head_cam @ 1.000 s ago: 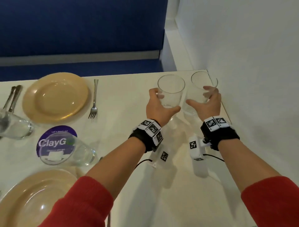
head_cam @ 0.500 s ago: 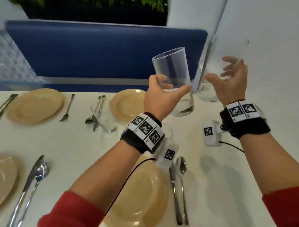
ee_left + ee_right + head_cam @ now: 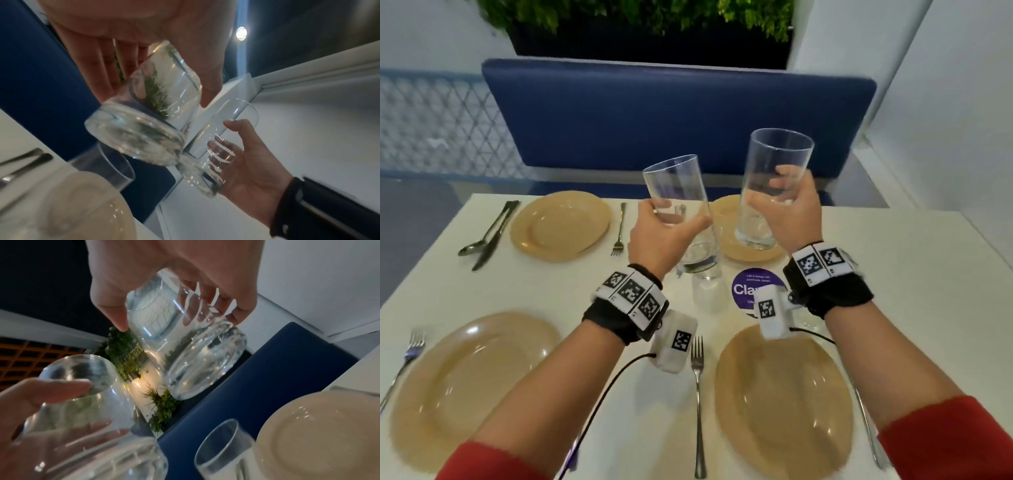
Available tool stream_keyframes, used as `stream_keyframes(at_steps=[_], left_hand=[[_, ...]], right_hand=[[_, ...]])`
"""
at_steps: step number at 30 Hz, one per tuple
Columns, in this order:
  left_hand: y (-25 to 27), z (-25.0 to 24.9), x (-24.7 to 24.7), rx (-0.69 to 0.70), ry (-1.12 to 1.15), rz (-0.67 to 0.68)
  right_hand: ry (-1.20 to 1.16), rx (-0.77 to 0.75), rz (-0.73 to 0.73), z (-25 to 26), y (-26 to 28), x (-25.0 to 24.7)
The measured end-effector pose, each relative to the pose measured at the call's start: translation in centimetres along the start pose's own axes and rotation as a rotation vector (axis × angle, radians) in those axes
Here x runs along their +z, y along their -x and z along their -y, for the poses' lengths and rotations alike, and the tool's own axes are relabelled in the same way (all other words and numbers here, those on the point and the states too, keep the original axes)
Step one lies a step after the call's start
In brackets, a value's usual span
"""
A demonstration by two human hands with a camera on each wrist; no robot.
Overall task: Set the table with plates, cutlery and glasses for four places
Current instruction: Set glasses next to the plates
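We hold two empty tall glasses in the air above the middle of the white table (image 3: 650, 404), one in each hand. Our left hand (image 3: 659, 240) wraps fingers and thumb around the lower part of the left glass (image 3: 681, 205), which tilts slightly. Our right hand (image 3: 792, 212) grips the right glass (image 3: 774, 178) near its middle, upright. Both are held clear of the tableware, probably so that we can carry them to places lacking a glass.

Counting: four tan plates, two far ones (image 3: 560, 224) (image 3: 726, 222) and two near ones (image 3: 465, 387) (image 3: 784, 401). Three forks show plainly (image 3: 619, 231) (image 3: 698, 394) (image 3: 404, 363). A knife and spoon (image 3: 489, 233) lie left of the far left plate. A third glass (image 3: 707, 284) stands on the table beside a purple round sticker (image 3: 748, 286); any fourth glass is hidden.
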State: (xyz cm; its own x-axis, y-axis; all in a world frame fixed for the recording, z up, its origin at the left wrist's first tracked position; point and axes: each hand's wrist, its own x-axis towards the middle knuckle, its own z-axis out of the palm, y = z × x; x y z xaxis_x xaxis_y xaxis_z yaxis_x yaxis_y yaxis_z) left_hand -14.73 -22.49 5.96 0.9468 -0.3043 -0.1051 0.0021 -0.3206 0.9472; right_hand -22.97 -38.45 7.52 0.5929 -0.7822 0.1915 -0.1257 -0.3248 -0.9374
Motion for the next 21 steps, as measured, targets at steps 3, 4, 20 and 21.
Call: stream_keyframes(at_steps=[3,4,20,21], left_hand=[[-1.5,1.4,-3.0,-0.021,0.014,-0.029],[-2.0,1.8,-4.1,-0.023,0.017,-0.030],[-11.1,12.2,-27.2,-0.097,-0.125,-0.092],[-11.4,12.8,-27.8,-0.104,-0.153,-0.102]], right_hand=[[0.030,0.010,0.033,0.6,1.2,3.6],[0.044,0.011,0.045,0.9,1.7,4.6],[0.053,0.106,0.164,3.7,10.2,27.3],[0.042,0.117,0.181,3.4,10.7,27.7]])
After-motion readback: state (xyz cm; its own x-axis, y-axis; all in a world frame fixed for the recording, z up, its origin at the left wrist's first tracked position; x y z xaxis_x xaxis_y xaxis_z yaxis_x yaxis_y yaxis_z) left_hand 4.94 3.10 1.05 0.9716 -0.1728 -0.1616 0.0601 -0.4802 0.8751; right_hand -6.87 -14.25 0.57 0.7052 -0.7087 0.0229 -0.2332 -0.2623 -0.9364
